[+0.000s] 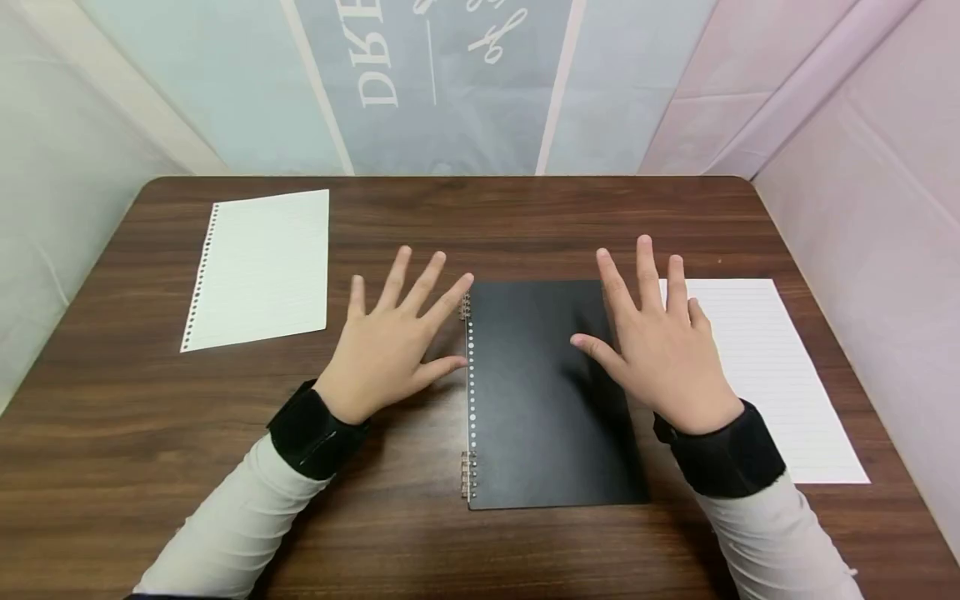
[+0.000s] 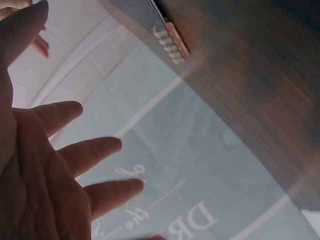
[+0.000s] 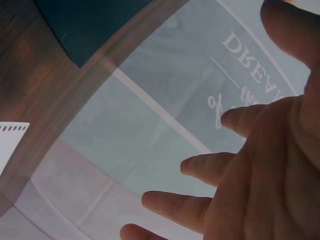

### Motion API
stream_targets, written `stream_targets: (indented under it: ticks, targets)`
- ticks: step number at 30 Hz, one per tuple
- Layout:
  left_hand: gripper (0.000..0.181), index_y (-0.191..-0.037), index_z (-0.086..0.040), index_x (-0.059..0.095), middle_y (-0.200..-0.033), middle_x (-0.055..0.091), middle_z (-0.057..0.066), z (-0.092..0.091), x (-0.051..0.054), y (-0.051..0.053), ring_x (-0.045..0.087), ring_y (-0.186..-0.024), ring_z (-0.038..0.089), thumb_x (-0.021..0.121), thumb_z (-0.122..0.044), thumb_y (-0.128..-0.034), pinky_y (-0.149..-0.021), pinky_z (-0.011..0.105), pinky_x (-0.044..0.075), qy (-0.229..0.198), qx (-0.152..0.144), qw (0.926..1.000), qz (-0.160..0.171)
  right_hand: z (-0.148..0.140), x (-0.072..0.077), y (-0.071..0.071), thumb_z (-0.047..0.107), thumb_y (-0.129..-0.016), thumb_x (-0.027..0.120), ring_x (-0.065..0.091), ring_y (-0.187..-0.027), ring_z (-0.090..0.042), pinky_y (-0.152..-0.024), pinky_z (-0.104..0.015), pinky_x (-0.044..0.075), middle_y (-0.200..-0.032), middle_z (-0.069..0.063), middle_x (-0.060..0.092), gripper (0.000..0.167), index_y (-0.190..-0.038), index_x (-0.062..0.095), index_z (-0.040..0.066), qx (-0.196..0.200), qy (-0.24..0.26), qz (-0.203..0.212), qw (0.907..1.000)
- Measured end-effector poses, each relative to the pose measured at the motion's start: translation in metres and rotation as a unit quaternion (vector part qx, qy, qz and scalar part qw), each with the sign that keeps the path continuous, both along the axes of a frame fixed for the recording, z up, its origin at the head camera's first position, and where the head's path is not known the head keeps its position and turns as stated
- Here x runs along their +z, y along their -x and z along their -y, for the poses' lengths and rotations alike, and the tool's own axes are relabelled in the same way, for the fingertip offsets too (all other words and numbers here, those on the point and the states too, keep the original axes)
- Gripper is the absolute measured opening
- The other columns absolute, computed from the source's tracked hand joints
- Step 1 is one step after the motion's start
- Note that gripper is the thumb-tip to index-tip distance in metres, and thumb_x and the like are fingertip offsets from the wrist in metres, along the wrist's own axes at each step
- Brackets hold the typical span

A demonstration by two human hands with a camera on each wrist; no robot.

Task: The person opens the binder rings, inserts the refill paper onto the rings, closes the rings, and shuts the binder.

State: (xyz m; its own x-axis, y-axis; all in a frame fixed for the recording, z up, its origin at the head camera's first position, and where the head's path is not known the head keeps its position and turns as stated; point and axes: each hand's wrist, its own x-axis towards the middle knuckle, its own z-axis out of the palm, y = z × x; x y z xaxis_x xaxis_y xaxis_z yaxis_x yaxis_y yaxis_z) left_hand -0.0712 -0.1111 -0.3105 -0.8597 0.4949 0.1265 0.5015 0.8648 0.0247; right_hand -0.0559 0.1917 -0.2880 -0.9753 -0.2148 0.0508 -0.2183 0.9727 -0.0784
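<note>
A black ring-binder notebook [image 1: 540, 433] lies closed on the table, its row of holes and small rings [image 1: 468, 475] along the left edge. My left hand [image 1: 386, 354] is spread above the table just left of that edge, holding nothing. Over the notebook's right side hovers my right hand [image 1: 667, 358], fingers also spread and nothing in it; its shadow falls on the cover. In the left wrist view the rings [image 2: 170, 42] show beyond the left thumb. The right wrist view shows a corner of the notebook [image 3: 85, 30] apart from the right fingers [image 3: 177, 207].
A loose lined sheet with punched holes [image 1: 262, 267] lies at the table's back left. Another lined sheet [image 1: 780, 392] lies at the right, partly hidden by the right hand and wrist. Fabric walls [image 1: 450, 142] stand behind and at both sides of the brown wooden table [image 1: 135, 467].
</note>
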Motion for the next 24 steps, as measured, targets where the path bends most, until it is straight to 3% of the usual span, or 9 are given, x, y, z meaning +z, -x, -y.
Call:
stream_targets:
  ticks: [5, 11, 15, 20, 24]
  targets:
    - [0.085, -0.16, -0.032, 0.014, -0.162, 0.033, 0.006, -0.007, -0.002, -0.002, 0.027, -0.151, 0.035, 0.059, -0.058, -0.0935, -0.105, 0.077, 0.027, -0.005, -0.029, 0.9992, 0.028, -0.003, 0.002, 0.006, 0.057, -0.095, 0.056, 0.019, -0.143, -0.06, -0.088, -0.076, 0.04, -0.166, -0.023, 0.003, 0.088, -0.161, 0.01, 0.021, 0.004, 0.001, 0.038, 0.9993]
    - [0.078, -0.16, -0.029, 0.019, -0.156, 0.043, 0.005, -0.013, -0.004, -0.006, 0.037, -0.147, 0.033, 0.059, -0.051, -0.0963, -0.106, 0.069, 0.035, -0.011, -0.055, 0.9979, 0.033, -0.005, 0.009, 0.015, 0.062, -0.097, 0.048, 0.031, -0.138, -0.059, -0.082, -0.073, 0.046, -0.162, -0.028, 0.018, 0.082, -0.16, 0.02, 0.016, 0.007, -0.005, 0.081, 0.9967]
    - [0.069, -0.156, -0.026, 0.032, -0.152, 0.049, 0.004, -0.021, -0.004, -0.01, 0.043, -0.143, 0.031, 0.06, -0.048, -0.0963, -0.102, 0.062, 0.044, -0.006, -0.076, 0.9965, 0.035, -0.009, 0.012, 0.025, 0.059, -0.098, 0.049, 0.035, -0.136, -0.057, -0.083, -0.072, 0.047, -0.16, -0.028, 0.026, 0.08, -0.158, 0.025, 0.012, 0.009, -0.002, 0.106, 0.9943]
    - [0.041, -0.128, -0.02, 0.062, -0.131, 0.063, 0.0, -0.032, -0.006, -0.014, 0.055, -0.13, 0.026, 0.062, -0.044, -0.0952, -0.099, 0.059, 0.047, -0.004, -0.096, 0.9948, 0.035, -0.012, 0.011, 0.042, 0.051, -0.099, 0.054, 0.042, -0.129, -0.054, -0.09, -0.067, 0.046, -0.151, -0.027, 0.039, 0.074, -0.154, 0.033, 0.008, 0.014, 0.014, 0.133, 0.9909]
    - [0.025, -0.103, -0.019, 0.067, -0.104, 0.066, -0.003, -0.037, -0.012, -0.018, 0.063, -0.101, 0.019, 0.065, -0.042, -0.0937, -0.077, 0.043, 0.054, -0.01, -0.112, 0.9936, 0.004, -0.011, 0.007, 0.056, 0.046, -0.099, 0.056, 0.045, -0.126, -0.053, -0.092, -0.063, 0.046, -0.143, -0.028, 0.047, 0.068, -0.15, 0.041, 0.004, 0.022, 0.022, 0.15, 0.9881]
